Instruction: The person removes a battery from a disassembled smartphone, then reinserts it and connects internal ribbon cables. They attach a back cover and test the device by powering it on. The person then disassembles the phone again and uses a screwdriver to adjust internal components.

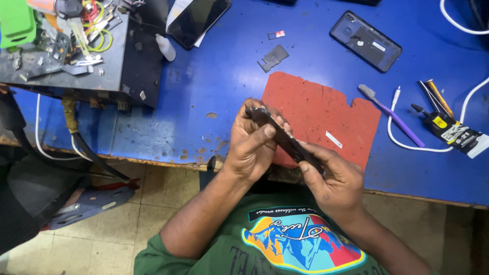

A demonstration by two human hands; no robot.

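A person seen from above holds a dark phone body (285,138) edge-on in both hands, just above the near edge of a blue desk (224,76) and over a ragged red mat (326,109).

Going left to right: a grey box (66,56) crowded with small tools and parts sits at the desk's far left, with a small white bottle (165,47) beside it. The left hand (252,140) is curled closed around the phone body's upper end, thumb laid flat across its face and fingers wrapped behind. The right hand (331,175) closes on the lower end, thumb pressed along the edge, wrist bent inward towards the chest.

The piece is held tilted partly past the desk edge, so a slipping thumb would likely drop it to the tiled floor (127,198). Pressing from both ends could also flex or crack it. A small white strip (334,139) lying loose on the mat could easily be brushed off.

Further right lie a black back cover (365,40), a purple-handled brush (391,115), a white cable (407,145) and a black glue tube (451,130).
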